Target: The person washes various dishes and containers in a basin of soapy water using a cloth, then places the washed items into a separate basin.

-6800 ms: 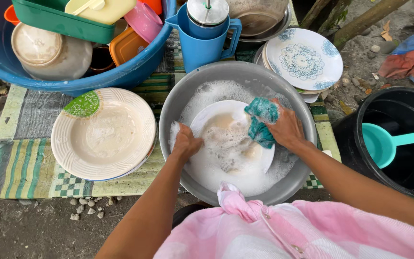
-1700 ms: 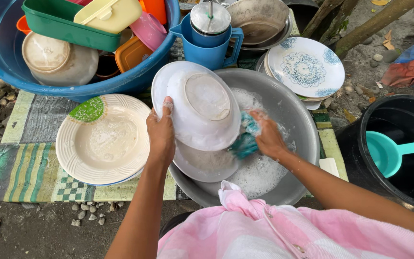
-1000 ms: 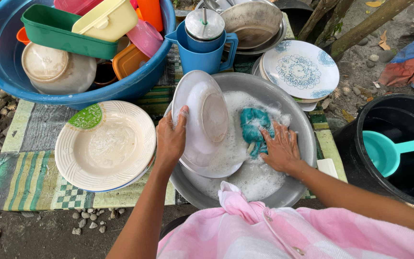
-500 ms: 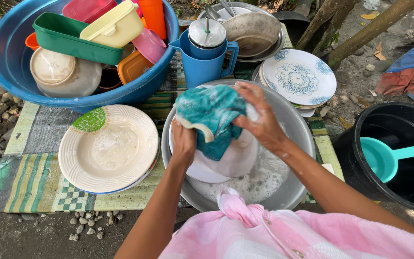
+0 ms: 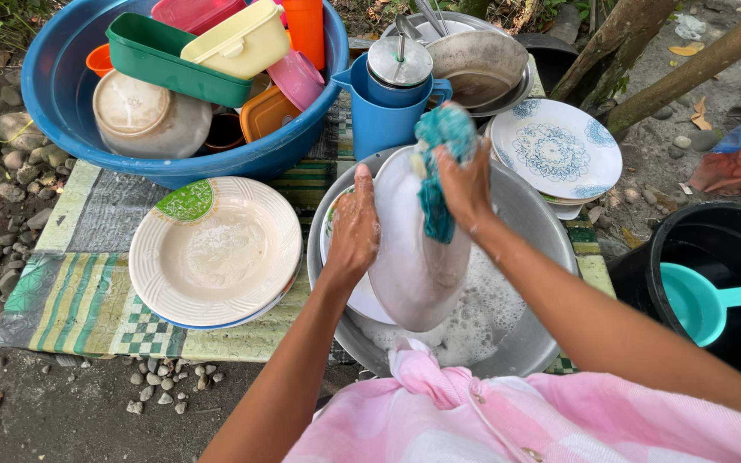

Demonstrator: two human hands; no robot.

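Note:
My left hand (image 5: 352,231) grips the left edge of a white plate (image 5: 409,261) that stands tilted on edge over a metal basin (image 5: 542,231) of soapy water. My right hand (image 5: 463,184) presses a teal cloth (image 5: 439,163) against the plate's upper back. Another white plate (image 5: 362,300) lies in the basin under the raised one. Foam covers the water at the lower right of the basin.
A cream plate (image 5: 213,251) lies on a striped mat (image 5: 70,283) to the left. Behind it sits a blue tub (image 5: 62,94) full of plastic containers. A blue jug (image 5: 392,94), a metal bowl (image 5: 482,73), patterned plates (image 5: 555,150), and a black bucket (image 5: 645,274) with a teal dipper (image 5: 701,302) surround the basin.
The plate has been tipped more upright and turned. My right hand with the cloth has slid from the plate's face up to its top edge.

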